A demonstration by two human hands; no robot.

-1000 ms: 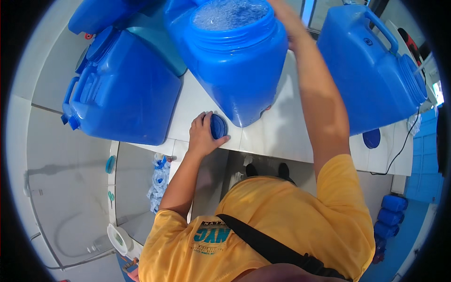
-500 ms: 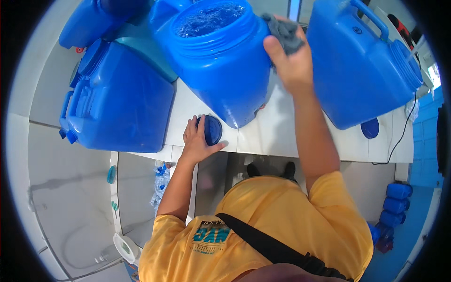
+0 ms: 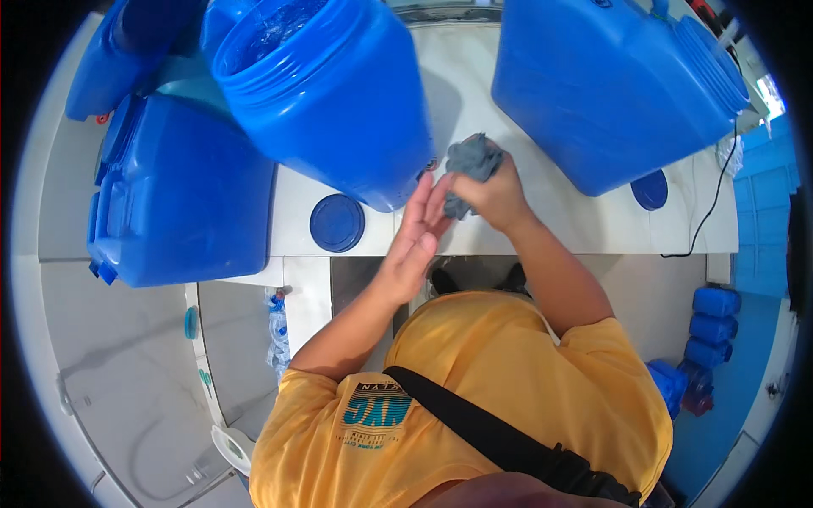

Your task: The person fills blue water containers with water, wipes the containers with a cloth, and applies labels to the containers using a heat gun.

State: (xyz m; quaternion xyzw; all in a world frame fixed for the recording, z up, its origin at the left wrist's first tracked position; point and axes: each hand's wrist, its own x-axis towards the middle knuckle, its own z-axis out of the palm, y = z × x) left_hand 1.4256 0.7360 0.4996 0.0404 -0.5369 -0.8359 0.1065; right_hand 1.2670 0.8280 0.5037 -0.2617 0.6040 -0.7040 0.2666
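Observation:
In my right hand (image 3: 498,191) is a crumpled grey cloth (image 3: 474,158), gripped above the white counter. My left hand (image 3: 415,241) is beside it with fingers extended, close to the lower end of the cloth; whether they touch cannot be told. Just behind both hands stands a big blue water container (image 3: 347,114), uncapped, with water showing inside its wide mouth. A round dark blue lid (image 3: 337,223) lies flat on the counter, left of my left hand.
To the right stands another blue container (image 3: 605,97), with a second round lid (image 3: 649,190) and a black cable (image 3: 716,203) near it. More blue containers (image 3: 182,203) crowd the left. The white counter's (image 3: 584,233) front edge runs before me.
My right hand has brought the cloth down from the container's rim toward me. My left hand has left the lid and moved right, near the cloth. The view has shifted.

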